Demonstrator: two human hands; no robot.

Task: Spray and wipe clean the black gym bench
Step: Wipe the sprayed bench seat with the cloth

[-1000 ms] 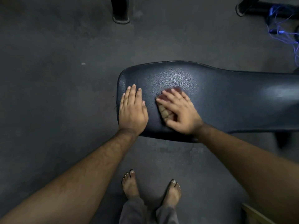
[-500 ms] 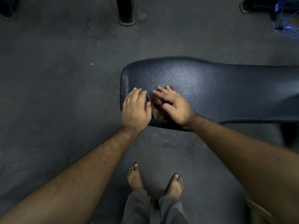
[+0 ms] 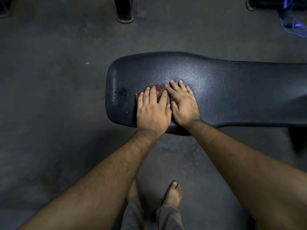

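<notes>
A reddish cloth [image 3: 158, 90] is pressed flat onto the black bench [image 3: 232, 90] under the left hand [image 3: 152, 110]. The right hand [image 3: 184, 103] is laid beside it, fingers spread. Droplets [image 3: 121, 93] are seen near the bench end.

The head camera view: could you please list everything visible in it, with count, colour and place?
bench pad: one, black, centre to right edge.
cloth: one, reddish, on the pad, mostly under the left hand.
droplets: a small cluster, on the pad's left end.
floor: dark grey, all around.
post foot: one, black, top centre.
blue cord: tangled, top right corner.
left hand: flat on the cloth.
right hand: flat on the pad, beside the left.
bare feet: two, bottom centre, above grey trouser legs.
</notes>
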